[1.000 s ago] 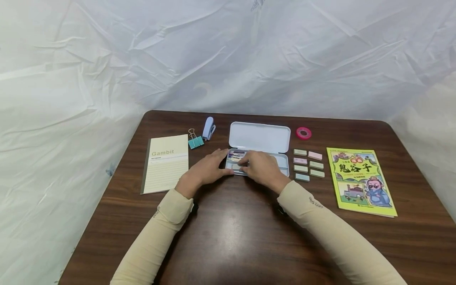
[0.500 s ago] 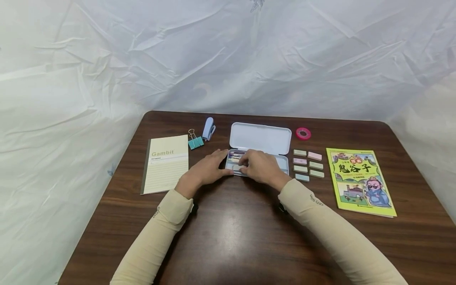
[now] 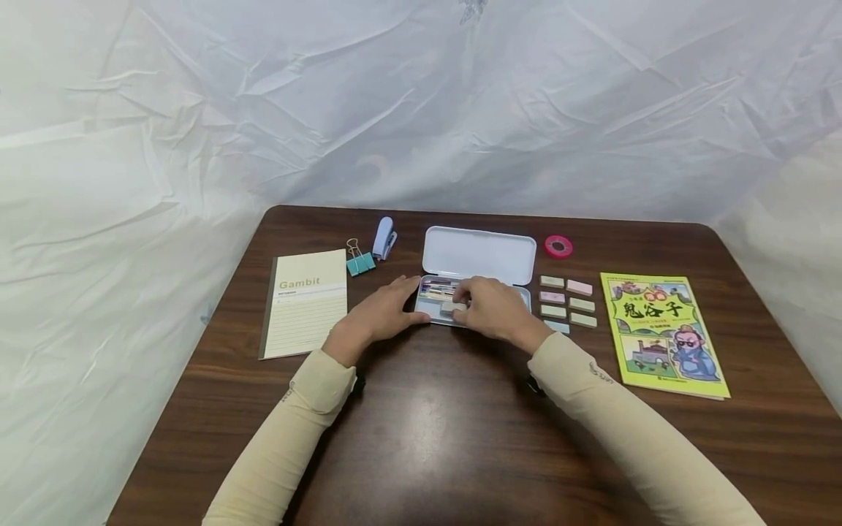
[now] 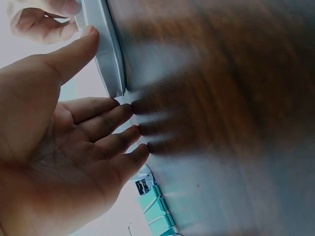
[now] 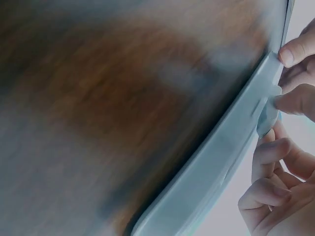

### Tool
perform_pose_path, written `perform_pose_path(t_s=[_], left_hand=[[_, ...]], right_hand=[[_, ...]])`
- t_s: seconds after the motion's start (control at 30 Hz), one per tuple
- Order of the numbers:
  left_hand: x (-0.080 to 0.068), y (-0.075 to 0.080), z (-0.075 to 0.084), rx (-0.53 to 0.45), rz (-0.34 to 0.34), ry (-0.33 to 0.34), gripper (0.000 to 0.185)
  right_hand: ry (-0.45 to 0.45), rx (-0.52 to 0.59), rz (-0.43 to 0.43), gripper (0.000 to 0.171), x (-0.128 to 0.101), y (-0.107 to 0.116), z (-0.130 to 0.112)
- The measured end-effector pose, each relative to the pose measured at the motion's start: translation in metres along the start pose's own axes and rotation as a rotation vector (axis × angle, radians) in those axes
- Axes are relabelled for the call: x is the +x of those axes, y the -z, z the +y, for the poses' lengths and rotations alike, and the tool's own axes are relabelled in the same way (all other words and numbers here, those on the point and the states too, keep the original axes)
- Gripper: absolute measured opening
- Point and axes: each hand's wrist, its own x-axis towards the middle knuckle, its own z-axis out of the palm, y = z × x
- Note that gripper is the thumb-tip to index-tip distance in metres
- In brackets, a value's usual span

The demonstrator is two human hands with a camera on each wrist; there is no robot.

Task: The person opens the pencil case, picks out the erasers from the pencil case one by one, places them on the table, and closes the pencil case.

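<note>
Taking the open pencil case (image 3: 475,256) at the middle of the brown worktop (image 3: 421,438) as the landmark and going left to right: farthest left of the case lies a cream notebook (image 3: 306,302) marked "Gambit". Between it and the case sit a teal binder clip (image 3: 360,261) and, just behind that, a pale blue stapler (image 3: 384,237).

The left hand (image 3: 381,313) rests flat against the case's left end, fingers fairly straight and spread; the left wrist view shows the thumb along the tray's rim and the fingertips on the wood, so it steadies the case rather than gripping it. The case's lid stands open behind the tray, and coloured items already lie in the tray's left part.

The right hand (image 3: 493,310) is over the tray, its fingers curled, pinching a small pale eraser-like block (image 3: 452,307) at the tray's near edge; the right wrist view confirms fingertips nipping a pale piece against the rim.

Just right of the case, six or seven similar pastel blocks (image 3: 569,303) lie in two short columns on the worktop. Behind them is a pink tape roll (image 3: 559,246), and farthest right a yellow-green comic book (image 3: 661,334).

As I judge it, filling the case is under way: some contents are in, one block is being set down, and the pastel blocks remain outside, the lid not yet closed.
</note>
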Motion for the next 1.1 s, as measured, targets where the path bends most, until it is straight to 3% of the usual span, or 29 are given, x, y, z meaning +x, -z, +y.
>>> perform_pose_path(t_s=[0.43, 0.83, 1.1], left_hand=[[-0.001, 0.001, 0.0, 0.021, -0.017, 0.022, 0.098], [-0.002, 0.002, 0.0, 0.014, -0.029, 0.026, 0.097], [-0.002, 0.001, 0.0, 0.016, -0.025, 0.021, 0.098]], right_hand=[[-0.074, -0.028, -0.007, 0.025, -0.039, 0.031, 0.039], [-0.185, -0.006, -0.011, 0.033, -0.098, 0.069, 0.104], [-0.247, -0.029, -0.032, 0.038, -0.125, 0.08, 0.131]])
